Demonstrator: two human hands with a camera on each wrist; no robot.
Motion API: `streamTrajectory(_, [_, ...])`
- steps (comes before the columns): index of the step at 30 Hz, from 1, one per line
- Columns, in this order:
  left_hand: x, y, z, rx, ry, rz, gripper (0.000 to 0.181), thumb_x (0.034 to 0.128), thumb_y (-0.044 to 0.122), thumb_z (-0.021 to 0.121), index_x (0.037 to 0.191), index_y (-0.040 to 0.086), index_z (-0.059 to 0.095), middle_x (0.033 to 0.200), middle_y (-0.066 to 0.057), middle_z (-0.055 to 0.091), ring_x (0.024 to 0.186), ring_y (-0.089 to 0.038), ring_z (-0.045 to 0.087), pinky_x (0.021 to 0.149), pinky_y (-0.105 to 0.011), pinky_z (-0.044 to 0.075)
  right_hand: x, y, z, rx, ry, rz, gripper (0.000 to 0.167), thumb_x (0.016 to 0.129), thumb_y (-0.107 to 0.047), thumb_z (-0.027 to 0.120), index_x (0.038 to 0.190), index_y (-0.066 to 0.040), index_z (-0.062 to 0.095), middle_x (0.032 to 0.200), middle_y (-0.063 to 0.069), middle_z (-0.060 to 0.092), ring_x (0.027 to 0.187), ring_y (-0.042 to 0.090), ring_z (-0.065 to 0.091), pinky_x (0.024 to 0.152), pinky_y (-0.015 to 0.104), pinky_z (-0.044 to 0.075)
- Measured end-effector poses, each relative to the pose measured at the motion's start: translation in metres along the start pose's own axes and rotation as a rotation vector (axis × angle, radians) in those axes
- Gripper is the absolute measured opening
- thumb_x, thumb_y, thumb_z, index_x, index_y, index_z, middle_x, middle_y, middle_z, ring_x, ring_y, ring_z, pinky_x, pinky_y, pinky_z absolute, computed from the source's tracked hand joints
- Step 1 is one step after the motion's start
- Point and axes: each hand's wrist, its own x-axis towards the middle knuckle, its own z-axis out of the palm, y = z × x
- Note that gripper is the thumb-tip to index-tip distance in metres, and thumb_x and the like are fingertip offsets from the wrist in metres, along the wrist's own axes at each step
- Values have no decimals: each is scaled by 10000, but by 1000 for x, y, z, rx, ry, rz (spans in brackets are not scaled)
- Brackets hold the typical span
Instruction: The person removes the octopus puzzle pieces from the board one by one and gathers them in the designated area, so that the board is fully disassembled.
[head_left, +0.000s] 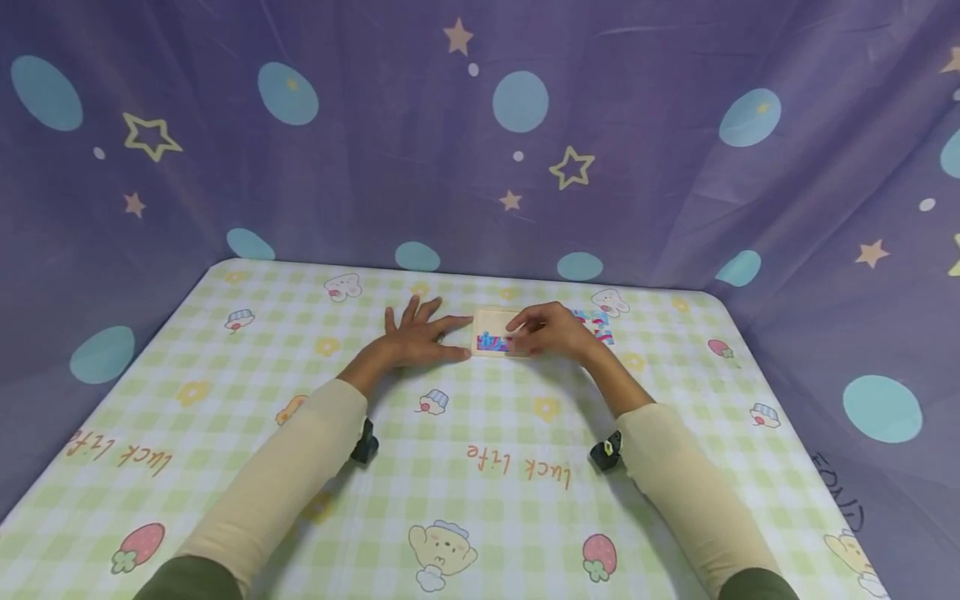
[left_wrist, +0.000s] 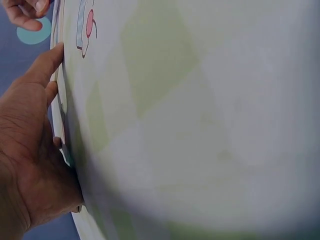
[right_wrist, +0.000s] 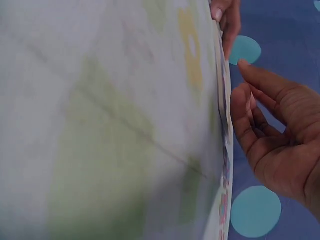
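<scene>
A shallow light wooden puzzle tray (head_left: 491, 320) lies near the far side of the table. Colourful blue, pink and purple puzzle pieces (head_left: 492, 342) sit along its near left part. My left hand (head_left: 420, 340) is spread at the tray's left edge, thumb and index finger touching the frame. Over the tray's right part is my right hand (head_left: 553, 332), its fingers bent down towards the pieces and covering that side. In the right wrist view the right hand (right_wrist: 282, 132) shows a gap between its fingertips, with nothing visible in it.
More colourful puzzle pieces (head_left: 600, 325) lie right of the tray, partly behind the right hand. A green-and-white checked cloth (head_left: 495, 417) with printed figures covers the table. A purple curtain (head_left: 375, 183) with stars and dots rises behind and beside it.
</scene>
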Motion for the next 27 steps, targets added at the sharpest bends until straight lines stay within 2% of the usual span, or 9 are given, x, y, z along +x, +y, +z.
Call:
streamTrajectory(6, [0,4,-4,28,-10,-6,855,1004,823,590,1760,530,319,1934,-71,-62,1756,-425,-258,1318,-806,-190,8,1,8,-23,-44,-10,275,950,-21,879,1210,49,823,873,24,780,680,91,654,668,243,582])
streamTrajectory(11, [1,3,-6,48,-15,-5,866,997,846,576,1761,548,296,1934,-68,-63,1757,-431,-249,1320,-809,-180,8,-1,8,-16,-92,25,302,991,-27,848,1280,48,803,918,45,781,688,118,616,669,249,530])
streamTrajectory(15, [2,3,-7,72,-8,3,903,973,902,550,1763,545,294,1933,-92,-35,1763,-453,-209,1325,-818,-155,9,-2,8,-31,-120,37,316,1029,-48,804,1330,46,780,856,-7,739,662,110,565,658,260,489])
streamTrajectory(21, [-7,6,-10,117,28,8,902,959,912,554,1750,536,341,1925,-133,64,1768,-502,-88,1338,-831,-42,11,-3,12,-20,-163,53,383,1074,-47,713,1450,24,720,775,-11,641,655,123,480,681,290,454])
streamTrajectory(25, [-15,10,-9,129,66,34,859,989,874,556,1747,518,364,1911,-158,115,1760,-532,-35,1338,-828,-1,10,-4,15,-32,-150,65,373,1067,-38,703,1435,12,734,767,-4,625,656,131,487,684,294,465])
streamTrajectory(27, [-16,10,-7,129,83,48,837,1008,843,563,1749,510,366,1911,-155,113,1763,-524,-63,1346,-817,-32,10,-4,16,-41,-135,66,357,1060,-33,701,1411,13,744,756,-3,618,651,128,491,681,293,470])
